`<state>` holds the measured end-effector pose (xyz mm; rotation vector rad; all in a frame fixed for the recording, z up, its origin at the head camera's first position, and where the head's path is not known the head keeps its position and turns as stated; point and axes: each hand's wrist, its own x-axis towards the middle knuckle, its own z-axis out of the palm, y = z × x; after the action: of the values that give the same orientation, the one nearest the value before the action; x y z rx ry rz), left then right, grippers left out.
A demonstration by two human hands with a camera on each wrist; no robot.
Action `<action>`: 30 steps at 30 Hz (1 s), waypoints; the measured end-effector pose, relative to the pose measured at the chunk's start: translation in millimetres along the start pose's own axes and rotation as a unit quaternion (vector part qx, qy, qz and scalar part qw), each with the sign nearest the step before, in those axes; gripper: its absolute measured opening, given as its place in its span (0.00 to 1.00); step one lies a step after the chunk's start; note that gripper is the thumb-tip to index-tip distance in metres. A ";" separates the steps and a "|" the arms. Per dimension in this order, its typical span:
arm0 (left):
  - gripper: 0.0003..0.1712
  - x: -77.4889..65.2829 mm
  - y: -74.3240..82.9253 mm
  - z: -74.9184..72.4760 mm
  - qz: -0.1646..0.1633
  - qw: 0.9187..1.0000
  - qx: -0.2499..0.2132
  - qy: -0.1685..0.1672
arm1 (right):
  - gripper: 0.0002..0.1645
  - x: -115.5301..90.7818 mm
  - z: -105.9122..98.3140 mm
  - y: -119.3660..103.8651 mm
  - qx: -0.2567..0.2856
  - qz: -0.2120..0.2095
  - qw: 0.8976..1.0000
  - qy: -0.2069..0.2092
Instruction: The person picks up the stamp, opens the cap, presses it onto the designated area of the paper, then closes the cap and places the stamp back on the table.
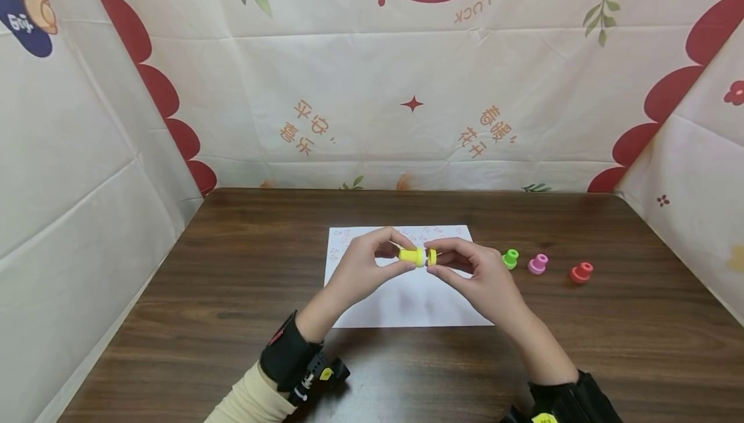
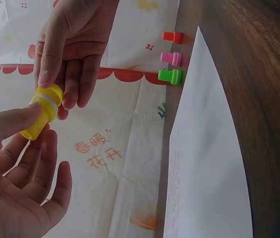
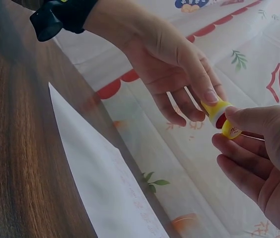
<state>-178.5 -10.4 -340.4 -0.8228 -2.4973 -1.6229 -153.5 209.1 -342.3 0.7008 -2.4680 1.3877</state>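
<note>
My left hand (image 1: 367,264) pinches the body of a small yellow toy stamp (image 1: 411,256) between thumb and fingers, above the paper. Facing it, the right hand (image 1: 484,276) pinches the stamp's yellow cap (image 1: 432,257) by its edge. From the right wrist, a gap shows between body and cap (image 3: 232,131) on one side, with a red stamping face visible inside a white ring. Seen from the left wrist, cap (image 2: 51,92) and body (image 2: 38,125) sit close together; I cannot tell whether they touch. White paper (image 1: 407,303) lies beneath, with faint reddish prints along its far edge.
Right of the paper, a green stamp (image 1: 510,259), a pink stamp (image 1: 537,264) and a red stamp (image 1: 581,272) stand in a row on the brown wooden table (image 1: 232,281). A printed white cloth (image 1: 372,68) hangs behind and at both sides.
</note>
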 end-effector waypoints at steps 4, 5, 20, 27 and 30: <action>0.11 -1.8 0.6 2.2 0.005 1.000 -0.003 0.000 | 0.21 -1.0 1.4 0.1 0.001 -0.002 1.000 0.000; 0.11 -2.2 0.7 2.6 0.006 1.000 -0.004 0.000 | 0.20 -1.3 1.8 0.2 0.001 -0.003 1.000 -0.001; 0.12 -3.0 -1.5 7.7 0.010 1.000 0.001 -0.007 | 0.20 -3.6 6.8 0.7 0.029 -0.017 0.999 -0.006; 0.12 -2.1 -3.0 9.1 0.010 1.000 -0.004 -0.008 | 0.22 -2.1 8.5 1.0 0.028 -0.015 0.999 -0.007; 0.12 -1.7 -2.9 9.5 0.009 1.000 -0.002 -0.011 | 0.23 -1.6 9.1 2.0 0.030 -0.016 0.999 -0.011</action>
<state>-176.0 -3.8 -347.6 -0.8671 -2.4939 -1.6237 -152.9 202.7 -349.3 0.7682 -2.4308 1.4552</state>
